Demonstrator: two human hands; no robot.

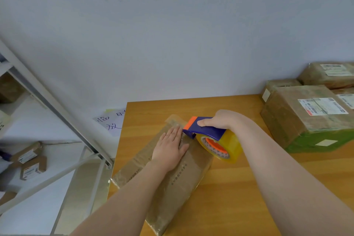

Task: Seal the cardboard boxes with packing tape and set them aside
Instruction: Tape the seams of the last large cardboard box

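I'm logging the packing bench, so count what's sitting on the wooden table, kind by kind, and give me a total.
Long cardboard box being taped: 1
Tape dispenser: 1
Labelled parcels stacked at the right: 4, the last one cut off by the frame edge
Total: 6

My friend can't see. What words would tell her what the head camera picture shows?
A person's left hand presses flat on a long cardboard box on a wooden table, while the right hand grips a blue and orange tape dispenser near the box's far end. Taped, labelled parcels are stacked at the table's right.
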